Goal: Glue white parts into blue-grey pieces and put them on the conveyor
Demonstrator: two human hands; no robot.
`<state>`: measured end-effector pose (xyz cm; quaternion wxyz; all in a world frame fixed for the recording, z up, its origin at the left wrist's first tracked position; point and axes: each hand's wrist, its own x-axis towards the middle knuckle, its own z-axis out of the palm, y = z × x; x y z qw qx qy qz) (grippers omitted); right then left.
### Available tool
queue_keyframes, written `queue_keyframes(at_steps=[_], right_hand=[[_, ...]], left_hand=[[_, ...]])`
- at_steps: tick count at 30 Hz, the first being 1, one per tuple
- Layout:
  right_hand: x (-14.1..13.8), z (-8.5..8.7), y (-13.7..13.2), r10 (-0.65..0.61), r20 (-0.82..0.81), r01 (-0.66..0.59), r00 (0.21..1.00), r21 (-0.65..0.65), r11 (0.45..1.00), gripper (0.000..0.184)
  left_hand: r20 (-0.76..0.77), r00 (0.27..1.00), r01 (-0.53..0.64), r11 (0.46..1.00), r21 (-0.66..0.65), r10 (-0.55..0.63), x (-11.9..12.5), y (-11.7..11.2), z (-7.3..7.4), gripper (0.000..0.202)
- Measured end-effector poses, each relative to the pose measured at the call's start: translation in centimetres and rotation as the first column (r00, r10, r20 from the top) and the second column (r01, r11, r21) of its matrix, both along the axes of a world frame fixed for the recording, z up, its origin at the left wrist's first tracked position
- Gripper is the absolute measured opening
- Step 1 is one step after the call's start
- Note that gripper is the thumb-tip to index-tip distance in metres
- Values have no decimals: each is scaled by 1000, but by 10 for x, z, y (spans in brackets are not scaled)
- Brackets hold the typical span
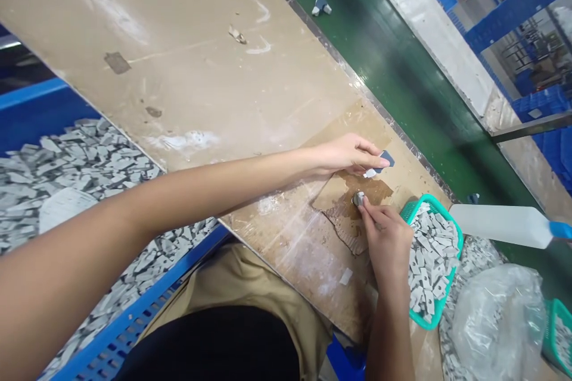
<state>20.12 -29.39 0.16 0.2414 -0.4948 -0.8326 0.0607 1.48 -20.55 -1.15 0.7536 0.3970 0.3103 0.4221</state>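
Note:
My left hand (353, 155) reaches across the worktop and pinches a small blue-and-white plastic part (386, 160) between thumb and fingers. Closer to me, my right hand (385, 226) is closed on a small grey piece (358, 197), partly covered by the fingertips. That piece is over a torn, wet-looking sheet of cardboard (333, 205) lying on the worktop. Just right of my right hand stands a green basket (457, 244) filled with small light grey plastic pieces (429, 250).
Beyond the worktop (192, 89) runs a green conveyor belt (375, 47) carrying a blue-and-white part (321, 6). A white bottle (500, 224) with a blue cap lies by the basket. At lower right is a clear plastic bag (496, 309). A blue crate (116, 339) of grey pieces sits left.

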Motion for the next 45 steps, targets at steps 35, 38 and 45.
queue_keyframes(at_steps=[35,38,45], right_hand=[[8,21,-9,-138,-485,182,863,44,982,29],[8,22,-8,-122,-432,168,893,70,983,28],[8,20,-10,-121,-368,165,922,91,982,30]], left_hand=[[-97,990,117,977,177,-101,22,-24,7,21],[-96,991,109,980,164,-94,22,-28,13,20],[-236,968,-2,943,333,86,23,-41,22,12]])
